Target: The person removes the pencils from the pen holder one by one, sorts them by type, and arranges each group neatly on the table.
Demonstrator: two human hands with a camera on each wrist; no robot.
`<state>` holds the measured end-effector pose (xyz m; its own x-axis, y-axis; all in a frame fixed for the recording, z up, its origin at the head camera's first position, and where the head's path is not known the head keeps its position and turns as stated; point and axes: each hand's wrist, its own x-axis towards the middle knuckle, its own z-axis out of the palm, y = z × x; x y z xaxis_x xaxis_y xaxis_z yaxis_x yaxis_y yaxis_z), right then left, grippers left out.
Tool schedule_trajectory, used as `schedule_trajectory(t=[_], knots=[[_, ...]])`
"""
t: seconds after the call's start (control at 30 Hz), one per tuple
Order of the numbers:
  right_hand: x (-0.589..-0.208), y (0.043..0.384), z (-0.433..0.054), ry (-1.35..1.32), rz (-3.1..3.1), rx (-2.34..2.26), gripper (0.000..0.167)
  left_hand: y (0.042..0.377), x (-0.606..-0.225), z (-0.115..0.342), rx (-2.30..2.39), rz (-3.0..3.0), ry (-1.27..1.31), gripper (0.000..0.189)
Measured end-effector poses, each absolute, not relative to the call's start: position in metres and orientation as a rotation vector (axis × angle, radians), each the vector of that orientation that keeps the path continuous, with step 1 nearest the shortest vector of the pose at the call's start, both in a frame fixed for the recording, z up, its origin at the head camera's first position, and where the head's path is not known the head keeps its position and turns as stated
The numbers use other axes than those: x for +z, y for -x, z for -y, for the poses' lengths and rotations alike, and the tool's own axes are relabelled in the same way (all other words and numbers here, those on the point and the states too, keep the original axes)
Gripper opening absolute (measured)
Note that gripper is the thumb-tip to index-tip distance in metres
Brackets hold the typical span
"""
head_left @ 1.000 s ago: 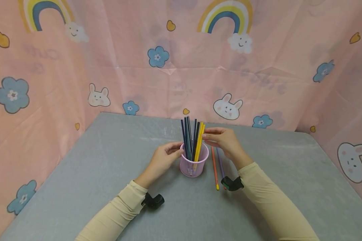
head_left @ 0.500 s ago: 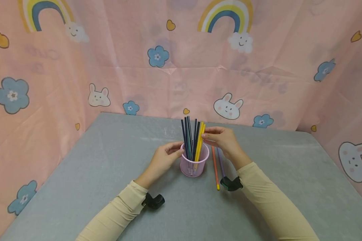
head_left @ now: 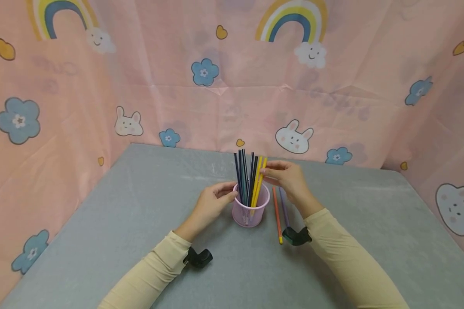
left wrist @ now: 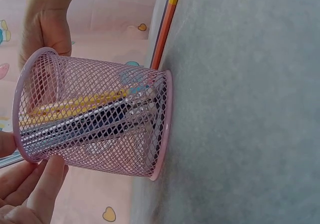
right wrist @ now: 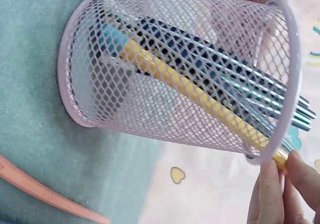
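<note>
I see left fingers (left wrist: 45, 189), a little parted, gripping the round pink wire-mesh cup (head_left: 239, 214); right of them, right fingers (right wrist: 271, 191) (nearly closed) pinch a slim yellow pencil (head_left: 261, 182).

Metal-looking mesh cup (right wrist: 165, 118), smooth-rimmed; glossy, smooth pencils (head_left: 257, 182); matt tabletop (head_left: 139, 214); creased, faintly shiny cloth backdrop (head_left: 247, 103)

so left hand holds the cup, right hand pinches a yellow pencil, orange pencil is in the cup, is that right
No, the orange pencil lies on the table beside the cup, as the head view shows. Left hand, right hand and yellow pencil are as you say.
</note>
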<state>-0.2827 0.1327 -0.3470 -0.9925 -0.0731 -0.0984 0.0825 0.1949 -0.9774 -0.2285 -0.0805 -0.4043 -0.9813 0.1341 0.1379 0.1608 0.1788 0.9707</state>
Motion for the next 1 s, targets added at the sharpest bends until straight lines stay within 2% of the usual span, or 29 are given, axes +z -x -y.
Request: schedule_trajectory(t=[0.47,0.8,1.0], knots=[[-0.333,0.279,-0.139,0.066,-2.363,-1.963,0.043,0.227,-0.403,0.079,-1.957,2.41,0.276,0.037],[-0.325,0.277,-0.145,0.152,-2.301,-2.061,0.037,0.229,-0.404,0.082,-1.964,2.401,0.283,0.037],[-0.32,0.276,-0.146,0.143,-2.347,-2.026,0.041,0.228,-0.406,0.081,-1.98,2.399,0.305,0.036]])
